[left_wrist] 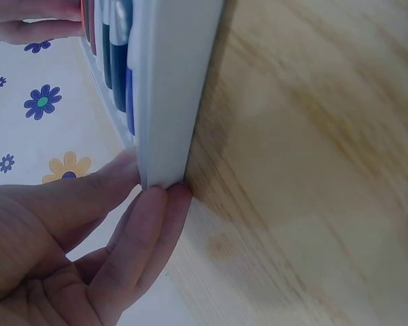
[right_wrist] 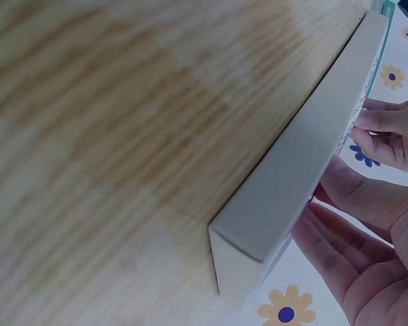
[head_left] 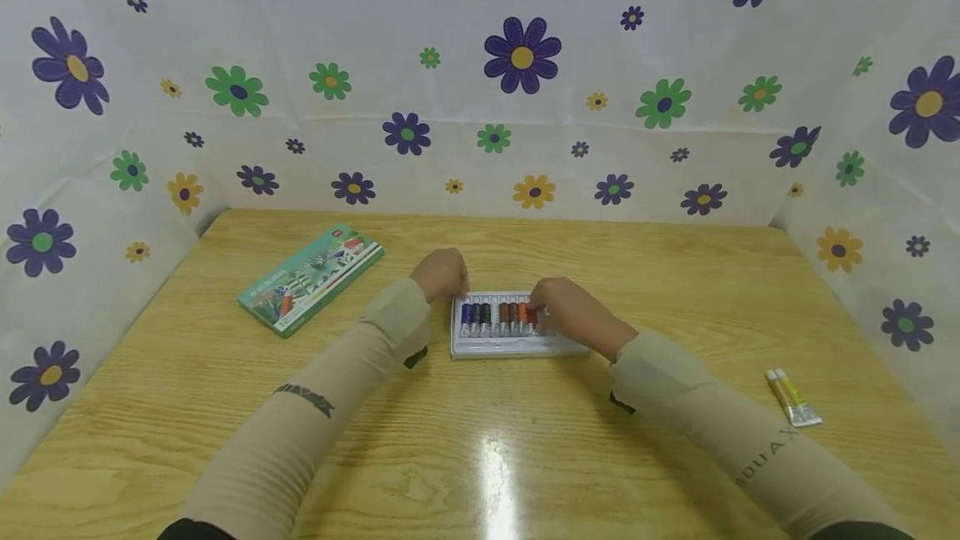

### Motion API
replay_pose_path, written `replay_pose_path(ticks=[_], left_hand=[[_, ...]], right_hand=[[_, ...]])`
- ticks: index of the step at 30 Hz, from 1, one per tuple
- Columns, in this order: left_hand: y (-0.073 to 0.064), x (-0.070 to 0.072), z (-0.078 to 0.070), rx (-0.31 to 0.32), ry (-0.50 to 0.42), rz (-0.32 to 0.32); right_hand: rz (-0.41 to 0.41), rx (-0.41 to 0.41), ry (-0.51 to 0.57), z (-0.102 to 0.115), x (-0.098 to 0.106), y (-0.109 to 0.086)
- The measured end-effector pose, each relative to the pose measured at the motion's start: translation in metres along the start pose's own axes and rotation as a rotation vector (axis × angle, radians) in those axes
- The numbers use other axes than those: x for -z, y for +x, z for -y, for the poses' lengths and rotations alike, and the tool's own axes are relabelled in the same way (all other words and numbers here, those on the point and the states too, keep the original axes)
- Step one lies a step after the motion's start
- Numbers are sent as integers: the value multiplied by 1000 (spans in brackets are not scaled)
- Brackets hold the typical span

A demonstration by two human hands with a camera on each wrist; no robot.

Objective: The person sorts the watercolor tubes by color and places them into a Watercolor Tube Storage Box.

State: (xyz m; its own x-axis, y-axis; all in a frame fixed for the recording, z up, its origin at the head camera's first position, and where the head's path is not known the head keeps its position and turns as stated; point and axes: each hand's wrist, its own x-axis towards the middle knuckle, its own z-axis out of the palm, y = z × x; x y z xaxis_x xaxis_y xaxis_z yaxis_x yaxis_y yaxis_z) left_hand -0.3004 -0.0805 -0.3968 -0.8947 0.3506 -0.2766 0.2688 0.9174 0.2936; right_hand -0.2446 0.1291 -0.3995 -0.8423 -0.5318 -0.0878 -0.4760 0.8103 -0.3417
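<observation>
A white plastic tray [head_left: 517, 347] lies on the table with a row of small paint tubes [head_left: 513, 319] in it, blue and dark ones at the left, brown to red ones further right. My left hand [head_left: 442, 275] pinches the tray's far left corner; the left wrist view has its thumb on the upper rim and fingers against the side wall [left_wrist: 173, 81]. Over the tray's right part, my right hand [head_left: 576, 317] pinches a reddish paint tube between thumb and fingers [right_wrist: 319, 244]. Most of that tube is hidden by the hand.
A green printed paint box [head_left: 311, 277] lies slanted at the back left. Two yellowish paint tubes [head_left: 792, 398] lie side by side near the right edge of the wooden table [head_left: 480, 407]. White flower-patterned cloth [head_left: 450, 65] hangs behind and at both sides.
</observation>
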Motion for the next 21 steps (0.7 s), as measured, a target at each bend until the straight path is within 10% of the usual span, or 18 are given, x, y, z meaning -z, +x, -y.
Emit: replay_pose_path(ticks=[21], left_hand=[[2,-2,2,17,-23,-5]], right_hand=[[-58,55,47,-9,14,-10]])
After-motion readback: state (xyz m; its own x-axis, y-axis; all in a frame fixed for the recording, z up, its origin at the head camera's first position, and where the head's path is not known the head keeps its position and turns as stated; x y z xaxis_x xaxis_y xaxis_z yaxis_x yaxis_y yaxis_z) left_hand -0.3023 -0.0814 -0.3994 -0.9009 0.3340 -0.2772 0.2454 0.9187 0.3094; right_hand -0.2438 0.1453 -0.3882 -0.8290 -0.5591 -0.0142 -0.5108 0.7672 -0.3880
